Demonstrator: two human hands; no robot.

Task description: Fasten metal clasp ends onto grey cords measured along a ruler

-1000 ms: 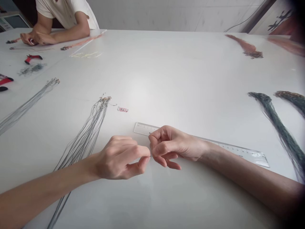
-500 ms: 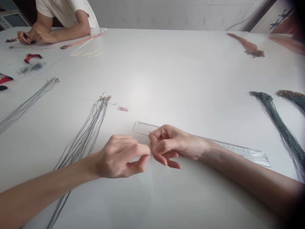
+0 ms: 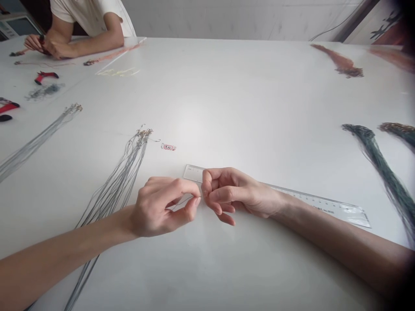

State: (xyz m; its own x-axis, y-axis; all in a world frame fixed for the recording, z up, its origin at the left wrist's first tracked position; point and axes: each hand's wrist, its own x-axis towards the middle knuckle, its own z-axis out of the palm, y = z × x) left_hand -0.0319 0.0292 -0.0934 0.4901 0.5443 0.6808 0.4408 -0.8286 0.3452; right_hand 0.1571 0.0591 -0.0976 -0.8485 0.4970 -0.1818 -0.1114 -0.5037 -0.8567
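Observation:
My left hand [image 3: 158, 207] pinches a thin pale line [image 3: 183, 202] between thumb and forefinger, just above the table. The line runs toward my right hand [image 3: 233, 194], whose curled fingertips are close by, over the near end of a clear plastic ruler [image 3: 319, 203]. I cannot tell whether those fingers hold the line. Behind my left wrist lies a long bundle of grey leader lines [image 3: 119, 181] with small metal hooks at its far end, and its strands pass under my forearm.
A small red-and-white label [image 3: 168, 147] lies near the bundle's hooks. Dark green [image 3: 379, 160] and brown [image 3: 340, 62] line bundles lie to the right. On the left are another grey bundle [image 3: 35, 144] and red-handled pliers [image 3: 46, 77]. A co-worker's hands [image 3: 42, 45] work at the far left.
Both my hands have shifted slightly toward the far side of the table. The left thumb and forefinger now show a length of line. The co-worker's hands have moved a little.

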